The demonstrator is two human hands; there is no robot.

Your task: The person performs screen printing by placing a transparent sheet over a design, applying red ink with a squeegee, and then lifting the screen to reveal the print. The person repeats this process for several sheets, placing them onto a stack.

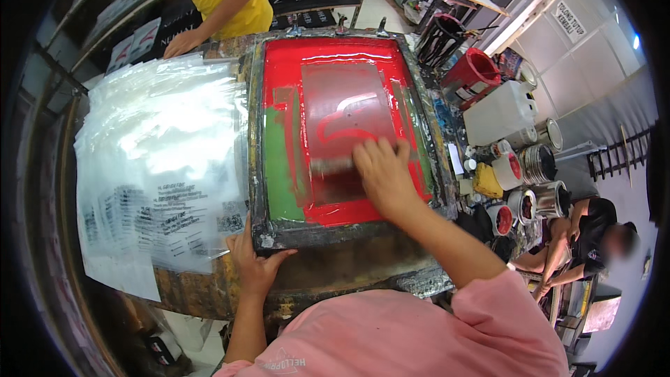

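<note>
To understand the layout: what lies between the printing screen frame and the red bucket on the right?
In the head view, a paint-smeared strip of table lies between the screen frame and the red bucket.

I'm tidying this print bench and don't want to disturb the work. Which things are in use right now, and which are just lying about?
In use:
right hand on the squeegee
red-inked screen frame
left hand at the frame's near corner

Lying about:
stack of clear plastic bags
paint tins
white jug
red bucket
yellow rag
</note>
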